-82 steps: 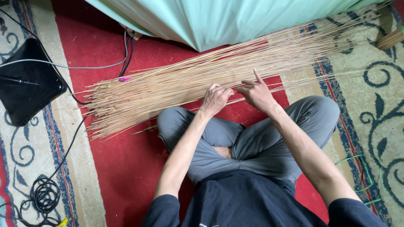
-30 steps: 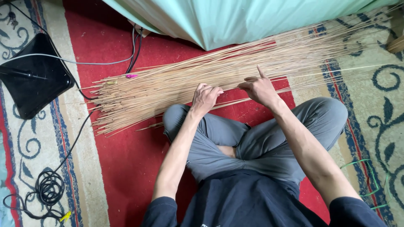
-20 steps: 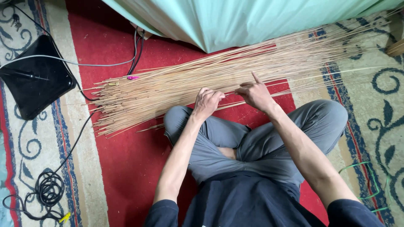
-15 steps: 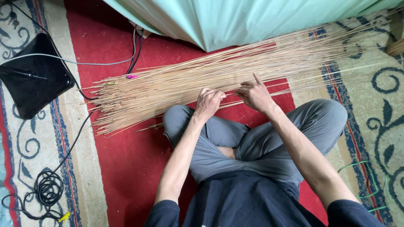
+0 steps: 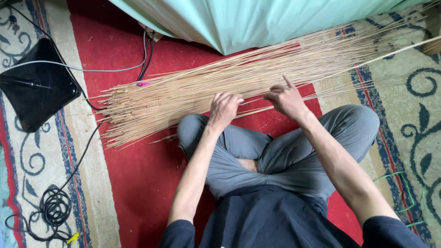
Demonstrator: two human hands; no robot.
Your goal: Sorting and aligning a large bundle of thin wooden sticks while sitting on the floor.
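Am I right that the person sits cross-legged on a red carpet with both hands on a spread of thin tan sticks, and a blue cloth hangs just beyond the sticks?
Not quite: the cloth is pale mint green, not blue, as the head view shows. The rest holds: the person sits cross-legged on the red carpet, with the left hand and right hand on the thin tan sticks.

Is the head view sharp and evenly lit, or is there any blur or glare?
Head view: soft, even light, no glare or hard shadows; the thin tan sticks and both hands stay sharp, only one pale stick at the right edge smears slightly.
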